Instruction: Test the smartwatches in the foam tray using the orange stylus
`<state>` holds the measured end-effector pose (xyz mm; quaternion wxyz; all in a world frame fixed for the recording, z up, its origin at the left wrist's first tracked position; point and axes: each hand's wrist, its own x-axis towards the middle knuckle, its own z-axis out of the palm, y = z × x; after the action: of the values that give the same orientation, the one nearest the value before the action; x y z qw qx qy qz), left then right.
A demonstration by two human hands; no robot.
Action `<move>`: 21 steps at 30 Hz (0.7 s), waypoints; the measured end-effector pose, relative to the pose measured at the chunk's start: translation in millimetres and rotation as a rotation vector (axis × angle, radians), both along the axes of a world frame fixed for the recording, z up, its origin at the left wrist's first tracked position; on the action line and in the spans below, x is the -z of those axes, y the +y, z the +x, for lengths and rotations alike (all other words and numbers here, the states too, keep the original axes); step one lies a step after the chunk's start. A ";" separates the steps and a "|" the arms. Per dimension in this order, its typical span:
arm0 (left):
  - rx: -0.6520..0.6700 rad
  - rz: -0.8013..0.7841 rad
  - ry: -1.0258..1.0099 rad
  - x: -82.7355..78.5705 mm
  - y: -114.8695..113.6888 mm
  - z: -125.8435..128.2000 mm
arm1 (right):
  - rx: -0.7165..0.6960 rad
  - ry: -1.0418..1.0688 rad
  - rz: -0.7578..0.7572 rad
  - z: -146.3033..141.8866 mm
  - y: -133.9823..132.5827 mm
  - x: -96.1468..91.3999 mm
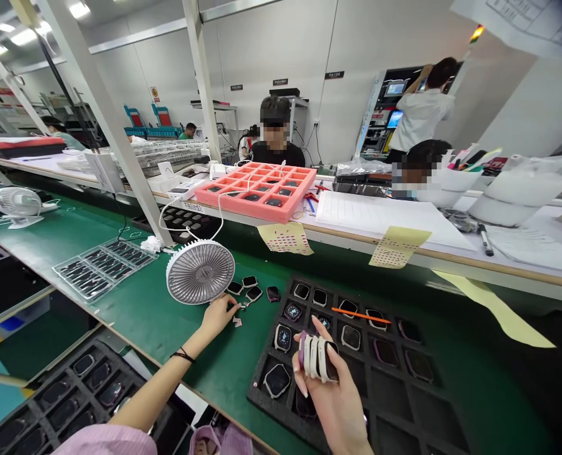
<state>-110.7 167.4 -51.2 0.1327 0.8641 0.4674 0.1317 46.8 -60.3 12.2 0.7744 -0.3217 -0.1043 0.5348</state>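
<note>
My right hand (333,392) is closed around a row of several smartwatch cases (315,358), one purple and the others pale, held on edge above a black foam tray (281,344). Smartwatches sit in many of the tray's pockets, such as a silver-framed one (277,380). On the green mat, my left hand (218,317) reaches beside the fan, its fingertips pinched together. Whatever they hold is too small to make out. Small pale scraps (237,322) lie at those fingertips. Just beyond them are several loose watches (253,294).
A white fan (200,272) stands close to my left hand. An orange stick (360,315) lies across the tray. Clear plastic trays (103,265) rest to the left, another watch tray (53,404) lower left. The shelf holds a pink foam tray (281,212). People sit beyond.
</note>
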 end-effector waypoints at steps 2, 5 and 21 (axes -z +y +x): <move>-0.033 -0.040 -0.043 2.1 3.2 1.9 | -0.004 -0.023 -0.009 -0.6 -0.2 -0.3; -0.034 -0.102 -0.117 -0.9 0.0 6.4 | -0.003 -0.017 -0.009 -0.6 -1.0 -1.1; 0.337 -0.751 -1.045 -86.6 -146.7 81.6 | 0.307 -0.142 -0.018 -4.9 2.2 2.2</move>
<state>-29.1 20.7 35.3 0.6527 0.6429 0.2142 0.3387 41.8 -58.1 10.1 0.8348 -0.3778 -0.1037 0.3867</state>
